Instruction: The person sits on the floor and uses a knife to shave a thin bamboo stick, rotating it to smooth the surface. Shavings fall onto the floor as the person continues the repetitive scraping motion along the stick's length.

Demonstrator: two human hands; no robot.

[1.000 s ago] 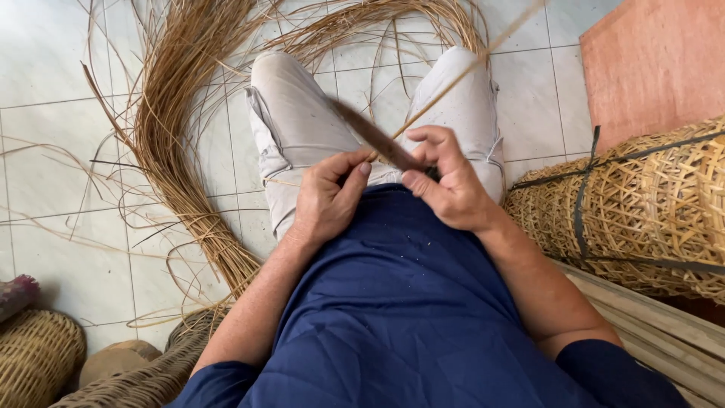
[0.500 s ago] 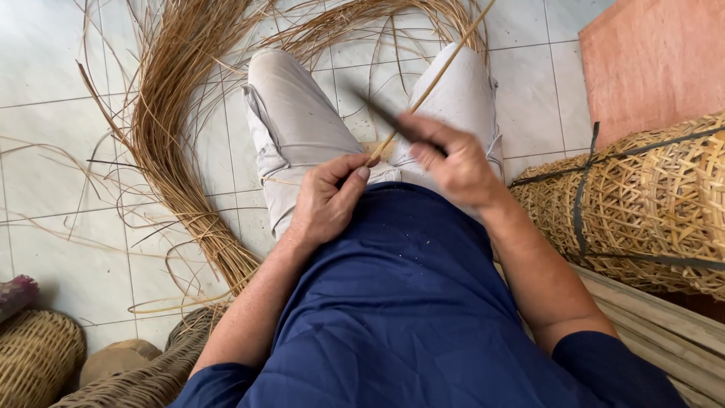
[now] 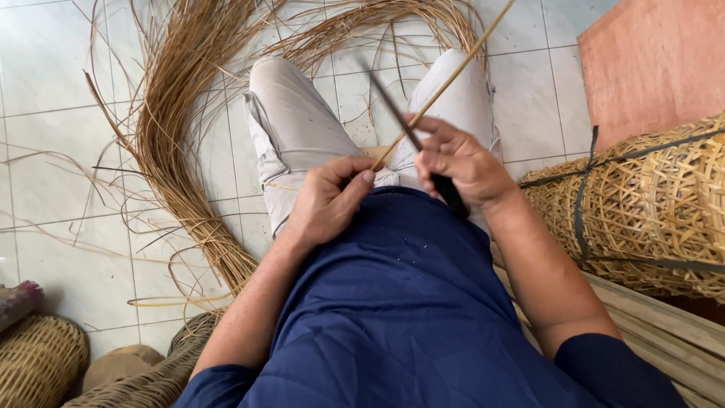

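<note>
I see woven cane baskets (image 3: 649, 204) strapped at R. L hand (image 3: 328, 198) pinches thin tan rattan strip (image 3: 445, 87); R hand (image 3: 461, 162) fist-closed round dark-bladed knife (image 3: 411, 140).

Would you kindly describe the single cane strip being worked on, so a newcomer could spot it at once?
Start at the person's lap, where the two hands meet above the pale trousers. The cane strip runs from the left hand up and rightward, past the right hand and its dark knife. Unlike the curved loose bundle of cane on the floor, it is one straight strip held off the ground.
</note>
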